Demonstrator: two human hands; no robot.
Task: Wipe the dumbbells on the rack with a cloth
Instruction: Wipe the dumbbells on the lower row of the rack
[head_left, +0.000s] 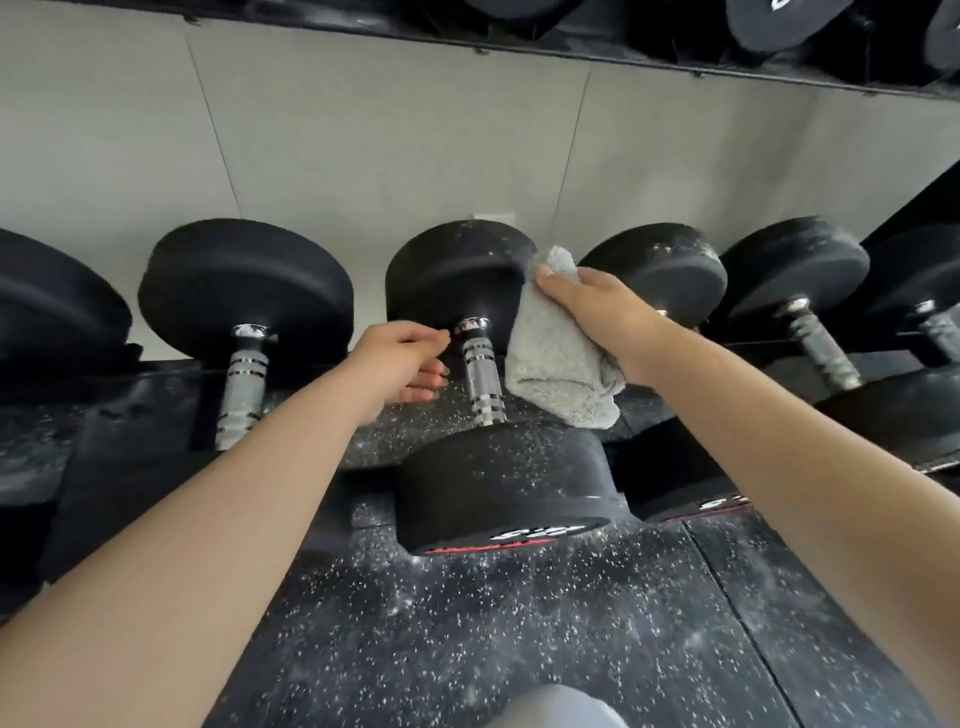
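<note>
The black rubber-headed dumbbell (504, 478) in the middle of the row, with its knurled chrome handle (483, 374), looks heavy and rigid. It should sit firm in its cradle under wiping pressure. Rolling or lifting it would call for a full grip round the handle, where the knurling gives purchase, rather than on the smooth round heads. The grey terry cloth (556, 364) is soft, light and limp, so it will fold to the curve of a head and needs only a bunched grasp.

The right hand (597, 306) grips that cloth, fingers curled over its upper part, and presses it to the right side of the dumbbell's far head (457, 280). The loose end hangs just right of the handle. The left hand (400, 358) holds nothing. Its fingers are loosely curled just left of the handle's far collar, and I cannot tell whether a fingertip touches the chrome.

The dumbbell lies on the low black metal rack (156, 395), its handle running near to far above the speckled black rubber floor (467, 649). Its heads are matte black and dusted with pale flecks. The near face carries white lettering over a red band, too blurred to read. Neighbouring dumbbells sit to the left (244, 291) and right (660, 270).
</note>
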